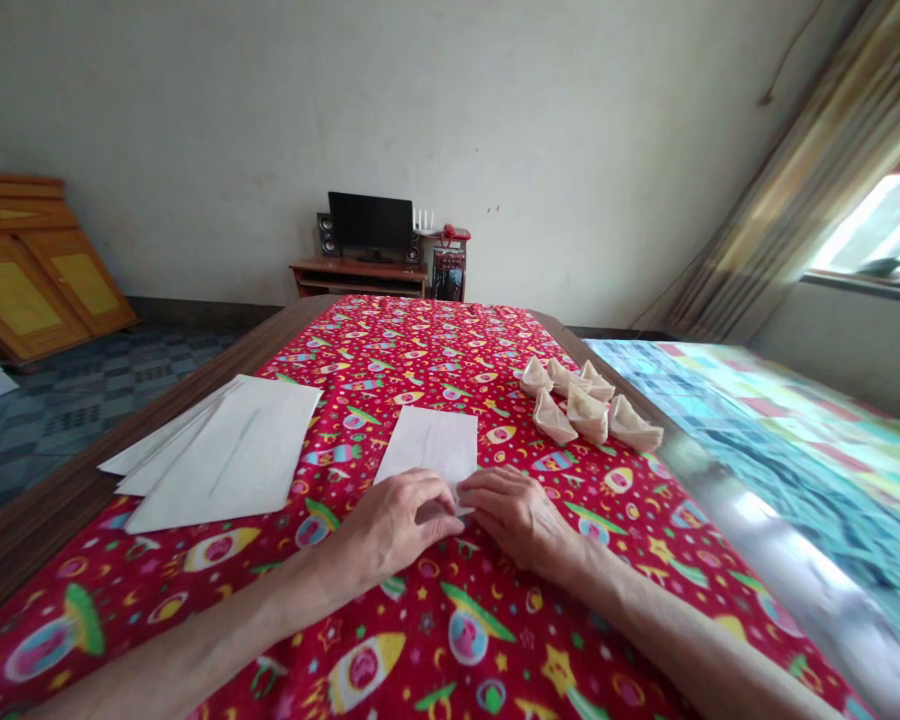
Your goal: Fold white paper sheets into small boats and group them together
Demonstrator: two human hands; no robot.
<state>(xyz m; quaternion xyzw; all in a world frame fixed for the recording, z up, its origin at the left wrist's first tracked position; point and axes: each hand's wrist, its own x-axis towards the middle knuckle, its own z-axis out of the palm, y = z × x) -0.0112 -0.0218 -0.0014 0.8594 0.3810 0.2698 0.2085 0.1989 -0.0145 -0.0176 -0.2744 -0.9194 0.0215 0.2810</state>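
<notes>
White sheet [429,442] is mid-frame on the red cloth [427,345], lower edge mostly hidden by both hands. Left hand [414,512] curls thumb and fingers at that edge, but can't tell if they're actually pinching it. Same with the right hand [514,512], thumb's out of sight. Left-side paper stack [232,450] overlaps too much to count; folded pieces [588,412] at right partly block each other.

White paper [439,445], faint grey streak; far part flat on red cloth [420,620], near end partly hidden
</notes>
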